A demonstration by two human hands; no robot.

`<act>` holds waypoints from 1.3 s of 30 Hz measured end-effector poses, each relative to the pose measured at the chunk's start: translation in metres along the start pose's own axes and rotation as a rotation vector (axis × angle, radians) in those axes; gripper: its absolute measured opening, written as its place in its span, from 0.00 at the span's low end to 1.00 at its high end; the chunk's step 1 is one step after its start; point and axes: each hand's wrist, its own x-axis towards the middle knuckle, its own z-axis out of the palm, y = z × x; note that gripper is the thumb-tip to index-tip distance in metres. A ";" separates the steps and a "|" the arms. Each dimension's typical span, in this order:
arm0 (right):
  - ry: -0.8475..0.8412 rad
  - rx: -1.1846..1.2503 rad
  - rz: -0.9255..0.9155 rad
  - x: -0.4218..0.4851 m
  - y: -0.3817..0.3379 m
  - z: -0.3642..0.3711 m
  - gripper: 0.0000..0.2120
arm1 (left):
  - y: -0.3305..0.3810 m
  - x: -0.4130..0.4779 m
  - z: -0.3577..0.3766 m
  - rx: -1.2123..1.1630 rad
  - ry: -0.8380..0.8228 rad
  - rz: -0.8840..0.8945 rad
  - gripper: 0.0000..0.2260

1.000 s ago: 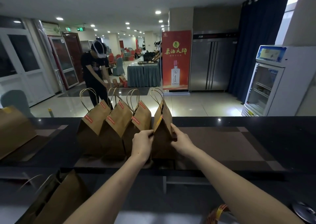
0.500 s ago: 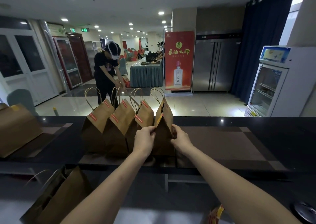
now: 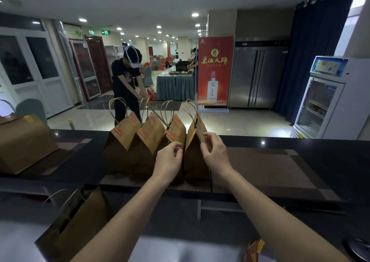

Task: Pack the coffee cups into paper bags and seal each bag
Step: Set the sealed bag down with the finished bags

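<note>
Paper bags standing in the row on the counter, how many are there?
4, side by side on the dark counter: the leftmost bag, the second bag, the third bag, and the rightmost bag between the left hand and right hand. None seems hidden behind them.

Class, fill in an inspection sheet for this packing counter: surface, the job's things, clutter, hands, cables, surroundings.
Surface: dark counter with brown mats.
Job's things: row of four paper bags, tops folded, stickers on them; rightmost bag stands between the hands; open bag lower left, below the counter; no cups in view.
Clutter: large brown bag far left; yellow-red packet bottom right.
Hands: left hand and right hand, fingers curled on either side of the rightmost bag; grip cannot be told.
Cables: nothing seen.
Surroundings: person in black, red banner, steel fridge, glass-door cooler.
</note>
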 end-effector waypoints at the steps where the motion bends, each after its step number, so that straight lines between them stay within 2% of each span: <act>1: 0.024 0.012 -0.056 0.000 -0.009 0.002 0.15 | -0.001 -0.002 -0.008 -0.009 0.014 -0.001 0.14; 9: 0.063 0.009 -0.386 -0.001 -0.071 0.046 0.10 | -0.038 -0.027 -0.080 -0.008 0.165 -0.060 0.11; 25: -0.411 0.157 -0.287 -0.066 -0.134 0.245 0.11 | -0.181 -0.127 -0.200 0.071 0.347 -0.396 0.09; 30: -0.531 0.127 -0.200 -0.078 -0.133 0.298 0.11 | -0.216 -0.149 -0.220 0.139 0.400 -0.482 0.08; 39: -0.629 -0.012 -0.110 -0.079 -0.119 0.356 0.08 | -0.270 -0.173 -0.226 0.198 0.385 -0.616 0.08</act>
